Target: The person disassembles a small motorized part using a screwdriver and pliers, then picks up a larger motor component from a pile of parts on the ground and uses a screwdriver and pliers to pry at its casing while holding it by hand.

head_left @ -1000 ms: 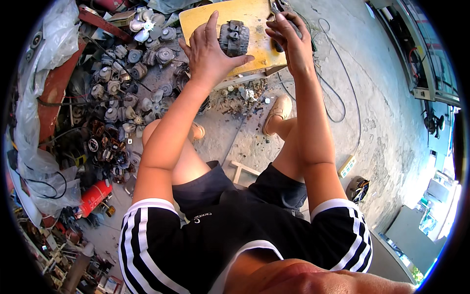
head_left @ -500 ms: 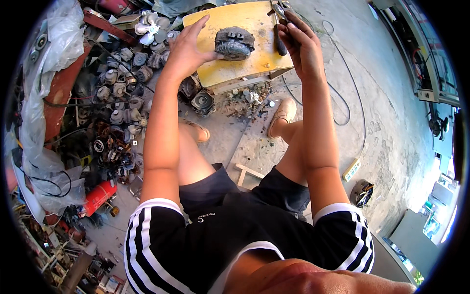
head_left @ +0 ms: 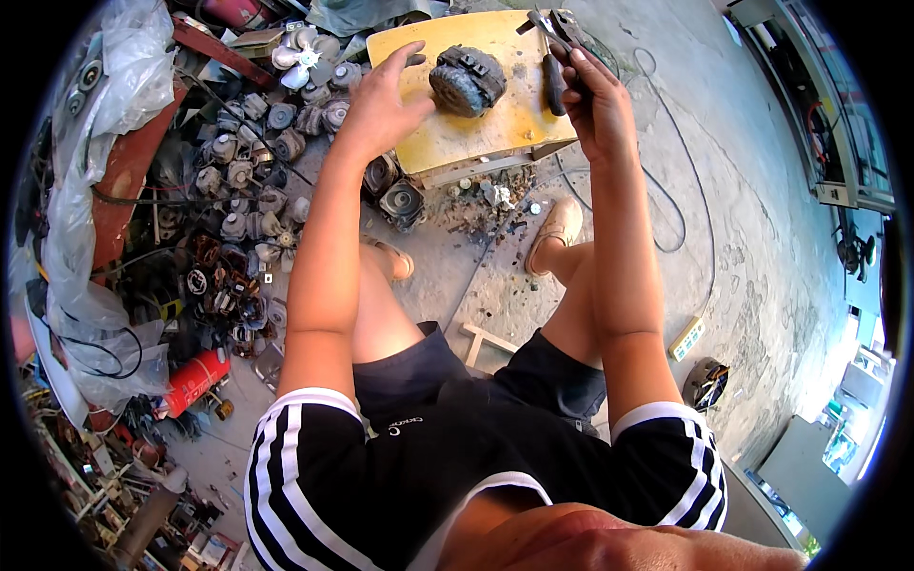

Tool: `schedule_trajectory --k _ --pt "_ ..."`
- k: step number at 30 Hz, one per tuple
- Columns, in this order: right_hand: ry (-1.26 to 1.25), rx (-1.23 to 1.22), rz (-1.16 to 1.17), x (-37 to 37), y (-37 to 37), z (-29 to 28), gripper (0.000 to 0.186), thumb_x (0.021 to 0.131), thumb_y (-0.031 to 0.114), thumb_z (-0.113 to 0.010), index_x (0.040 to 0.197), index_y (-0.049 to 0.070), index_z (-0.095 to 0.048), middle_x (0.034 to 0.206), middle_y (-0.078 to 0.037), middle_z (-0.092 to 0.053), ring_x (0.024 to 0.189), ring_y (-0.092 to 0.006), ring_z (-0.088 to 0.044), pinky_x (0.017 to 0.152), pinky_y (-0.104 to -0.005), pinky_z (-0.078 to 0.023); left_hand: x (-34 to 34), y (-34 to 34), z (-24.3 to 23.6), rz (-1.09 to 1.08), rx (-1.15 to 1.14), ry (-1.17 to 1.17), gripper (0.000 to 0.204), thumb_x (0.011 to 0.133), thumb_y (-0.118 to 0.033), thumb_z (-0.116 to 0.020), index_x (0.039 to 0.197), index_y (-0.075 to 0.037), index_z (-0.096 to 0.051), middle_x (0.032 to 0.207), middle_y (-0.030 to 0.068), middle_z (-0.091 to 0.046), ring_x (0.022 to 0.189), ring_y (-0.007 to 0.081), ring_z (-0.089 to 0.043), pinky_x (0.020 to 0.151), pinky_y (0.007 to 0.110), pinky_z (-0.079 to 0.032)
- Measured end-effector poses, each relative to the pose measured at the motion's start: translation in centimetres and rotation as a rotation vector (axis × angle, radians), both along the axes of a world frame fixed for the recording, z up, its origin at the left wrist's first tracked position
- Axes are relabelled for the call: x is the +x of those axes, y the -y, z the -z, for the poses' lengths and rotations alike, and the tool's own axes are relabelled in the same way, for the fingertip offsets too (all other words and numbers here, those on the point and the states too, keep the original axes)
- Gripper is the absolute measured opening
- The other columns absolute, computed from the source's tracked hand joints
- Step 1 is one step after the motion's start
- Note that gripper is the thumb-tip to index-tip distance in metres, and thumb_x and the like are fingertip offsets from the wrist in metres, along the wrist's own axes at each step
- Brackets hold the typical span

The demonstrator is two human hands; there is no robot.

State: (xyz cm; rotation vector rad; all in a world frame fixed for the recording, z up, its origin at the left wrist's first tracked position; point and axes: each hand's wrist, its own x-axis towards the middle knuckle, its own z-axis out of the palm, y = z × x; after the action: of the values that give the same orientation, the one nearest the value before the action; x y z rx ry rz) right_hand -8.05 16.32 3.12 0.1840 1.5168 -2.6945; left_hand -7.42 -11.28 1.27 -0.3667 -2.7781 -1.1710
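A grimy grey electric motor (head_left: pixel 466 82) sits on a worn yellow tabletop (head_left: pixel 411 59), its round ribbed side angled toward the lower left. Just left of it, my left hand (head_left: pixel 386 107) is open, fingers spread and thumb near the casing but apart from it. My right hand (head_left: pixel 600 107), beyond the table's right edge, has its fingers closed around a pair of pliers (head_left: pixel 552 30) whose metal jaws point up and left. Beneath those jaws, a black-handled tool (head_left: pixel 553 86) lies along the table's right side.
Many used motors and a white fan blade (head_left: pixel 296 57) are heaped left of the table. A red cylinder (head_left: pixel 197 379) lies lower left. Scraps (head_left: pixel 495 195) litter the floor by my feet. A cable runs to a power strip (head_left: pixel 686 338) at right.
The motor has turned, so its ribbed side faces more to the left. My left hand has come away from it. My right hand has drawn back slightly toward me with the pliers.
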Motion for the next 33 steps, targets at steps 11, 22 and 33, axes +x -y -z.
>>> schedule_trajectory --k 11,22,33 --pt "-0.086 -0.533 -0.282 0.0 -0.4 -0.2 0.042 0.1 0.019 -0.047 0.133 -0.006 -0.038 0.134 -0.018 -0.052 0.079 -0.0077 -0.058 0.059 -0.0202 -0.045 2.4 -5.5 1.8 -0.253 -0.268 -0.049 0.107 0.055 -0.06 -0.083 0.133 -0.001 -0.038 0.13 0.02 -0.05 0.133 0.036 -0.034 0.107 0.071 -0.009" --pt "-0.072 -0.487 -0.199 -0.7 -1.0 0.6 0.038 0.099 0.016 -0.047 0.129 -0.007 -0.039 0.129 -0.015 -0.055 0.079 -0.0085 -0.057 0.061 -0.0226 -0.045 0.9 -4.6 1.6 -0.209 -0.22 -0.228 0.09 0.053 -0.053 -0.083 0.127 -0.012 -0.054 0.129 0.0169 -0.053 0.134 0.032 -0.036 0.11 0.066 -0.007" --pt "-0.086 -0.42 -0.156 -0.7 -1.5 0.3 0.037 0.099 0.014 -0.047 0.128 -0.008 -0.04 0.127 -0.017 -0.056 0.08 -0.011 -0.055 0.063 -0.0224 -0.045 0.8 -4.0 0.2 -0.148 -0.202 -0.337 0.092 0.053 -0.047 -0.083 0.133 -0.02 -0.048 0.126 0.0077 -0.055 0.128 0.0291 -0.041 0.109 0.069 -0.007"
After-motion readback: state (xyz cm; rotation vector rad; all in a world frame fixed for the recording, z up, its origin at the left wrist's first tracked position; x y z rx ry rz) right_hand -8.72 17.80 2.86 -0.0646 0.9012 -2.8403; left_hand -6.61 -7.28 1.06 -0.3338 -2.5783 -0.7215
